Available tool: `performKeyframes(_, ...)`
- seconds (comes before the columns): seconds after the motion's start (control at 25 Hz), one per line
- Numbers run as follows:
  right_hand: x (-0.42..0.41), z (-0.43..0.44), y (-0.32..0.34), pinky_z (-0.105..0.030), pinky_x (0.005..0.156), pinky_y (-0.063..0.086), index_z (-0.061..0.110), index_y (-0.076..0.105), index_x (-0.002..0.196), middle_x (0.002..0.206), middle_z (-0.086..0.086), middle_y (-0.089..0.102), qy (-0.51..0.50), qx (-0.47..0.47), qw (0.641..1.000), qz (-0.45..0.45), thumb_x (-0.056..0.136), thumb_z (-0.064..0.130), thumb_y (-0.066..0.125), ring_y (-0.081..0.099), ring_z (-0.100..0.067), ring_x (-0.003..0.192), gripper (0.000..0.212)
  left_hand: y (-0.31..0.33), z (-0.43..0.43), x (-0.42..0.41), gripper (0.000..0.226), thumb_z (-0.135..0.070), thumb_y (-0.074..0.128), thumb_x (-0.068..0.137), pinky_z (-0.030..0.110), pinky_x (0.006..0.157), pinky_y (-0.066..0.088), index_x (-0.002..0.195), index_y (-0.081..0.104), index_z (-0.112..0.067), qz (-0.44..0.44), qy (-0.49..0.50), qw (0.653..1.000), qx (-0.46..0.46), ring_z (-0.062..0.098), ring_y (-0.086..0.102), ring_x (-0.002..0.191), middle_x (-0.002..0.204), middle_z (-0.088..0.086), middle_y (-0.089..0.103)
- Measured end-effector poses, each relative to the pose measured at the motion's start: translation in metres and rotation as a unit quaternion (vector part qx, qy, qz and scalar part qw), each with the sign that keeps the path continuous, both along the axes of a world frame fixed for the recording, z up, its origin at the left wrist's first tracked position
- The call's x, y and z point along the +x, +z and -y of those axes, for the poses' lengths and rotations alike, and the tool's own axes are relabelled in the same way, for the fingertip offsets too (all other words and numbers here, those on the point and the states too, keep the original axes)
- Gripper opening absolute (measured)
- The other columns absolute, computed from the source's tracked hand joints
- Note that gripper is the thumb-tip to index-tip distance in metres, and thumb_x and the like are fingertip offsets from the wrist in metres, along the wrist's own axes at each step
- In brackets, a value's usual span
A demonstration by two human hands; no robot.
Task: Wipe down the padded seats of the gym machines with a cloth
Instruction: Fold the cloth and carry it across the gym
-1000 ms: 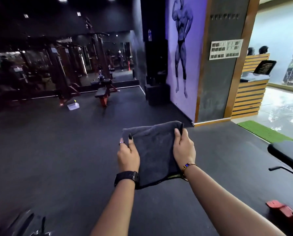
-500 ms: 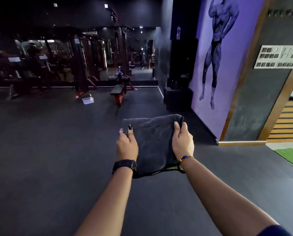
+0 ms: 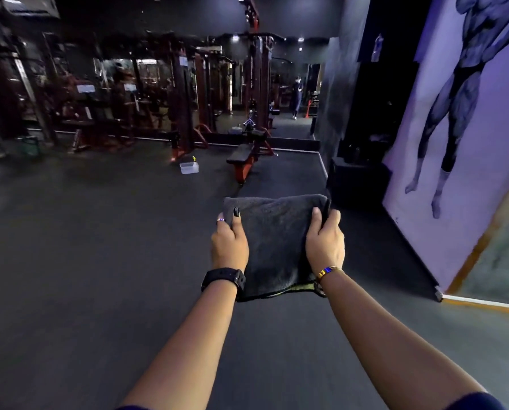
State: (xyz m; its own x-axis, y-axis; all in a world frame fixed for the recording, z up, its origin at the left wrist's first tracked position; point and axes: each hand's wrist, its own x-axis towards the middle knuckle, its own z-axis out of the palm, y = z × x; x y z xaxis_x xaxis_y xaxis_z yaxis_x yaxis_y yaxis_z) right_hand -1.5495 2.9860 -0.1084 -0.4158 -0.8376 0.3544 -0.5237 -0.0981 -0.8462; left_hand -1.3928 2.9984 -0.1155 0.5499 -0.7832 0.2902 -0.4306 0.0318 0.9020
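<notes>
cloth (image 3: 276, 247), gripped by both hands, left hand (image 3: 229, 242), right hand (image 3: 325, 242)

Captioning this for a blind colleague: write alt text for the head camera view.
A left hand and a right hand grip the side edges of a folded dark grey cloth held out over a dark gym floor. Ahead stands a padded bench on a red frame, a clear box left of it; a bodybuilder mural covers the right wall.
</notes>
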Motion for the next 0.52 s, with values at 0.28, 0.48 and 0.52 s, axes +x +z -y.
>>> performKeyframes(0.28, -0.005, 0.204, 0.021, -0.036, 0.059, 0.036, 0.013, 0.031, 0.091, 0.074, -0.009, 0.054, 0.061, -0.003, 0.998, -0.022, 0.093, 0.027, 0.037, 0.049, -0.036, 0.069, 0.015, 0.018, 0.191, -0.006, 0.055, -0.041, 0.033, 0.099, 0.038, 0.082, 0.044, 0.136, 0.039, -0.002, -0.034, 0.039, 0.999, -0.004, 0.039, 0.056, 0.108, 0.117, 0.024, 0.060)
performKeyframes(0.48, 0.019, 0.328, 0.008, -0.036, 0.058, 0.033, 0.013, 0.032, 0.091, 0.070, -0.004, 0.051, 0.075, -0.002, 0.997, -0.030, 0.094, 0.027, 0.037, 0.047, -0.034, 0.066, 0.015, 0.005, 0.312, 0.019, 0.052, -0.041, 0.035, 0.098, 0.041, 0.078, 0.047, 0.132, 0.045, -0.003, -0.036, 0.080, 0.996, -0.005, 0.041, 0.058, 0.101, 0.111, 0.025, 0.062)
performKeyframes(0.52, 0.026, 0.351, 0.004, -0.035, 0.058, 0.034, 0.014, 0.034, 0.091, 0.072, -0.003, 0.052, 0.077, -0.010, 0.996, -0.039, 0.095, 0.028, 0.038, 0.046, -0.033, 0.067, 0.015, 0.001, 0.334, 0.026, 0.052, -0.042, 0.035, 0.097, 0.041, 0.077, 0.047, 0.130, 0.047, -0.003, -0.037, 0.083, 0.996, -0.007, 0.041, 0.059, 0.099, 0.109, 0.024, 0.063)
